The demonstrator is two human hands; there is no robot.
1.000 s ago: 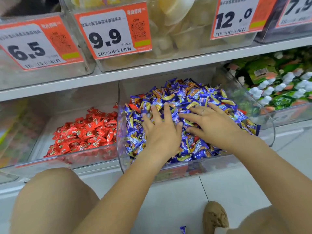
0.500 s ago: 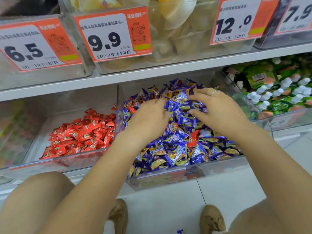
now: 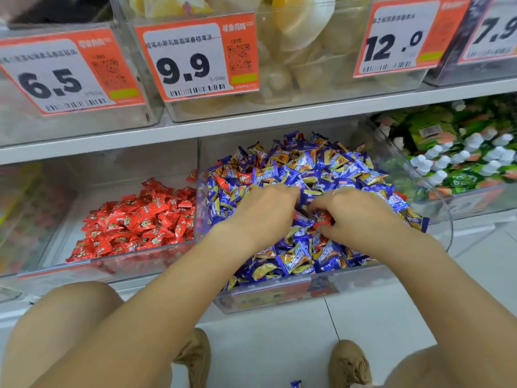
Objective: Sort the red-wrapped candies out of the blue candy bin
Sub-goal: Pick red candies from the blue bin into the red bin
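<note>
So, near me the right hand (image 3: 355, 217) has its fingers pinching a red-wrapped candy (image 3: 324, 219) in the blue candy bin (image 3: 279, 298); left hand (image 3: 263, 214) fingers curl into the pile, can't tell if grasping. Above, price tags (image 3: 190, 63) read 6.5, 9.9, 12.0.

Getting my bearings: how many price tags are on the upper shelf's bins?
4, left to right: the 6.5 tag, the 9.9 tag, the 12.0 tag, and the 7.9 tag, cut off at the right edge. More may lie beyond the frame.
</note>
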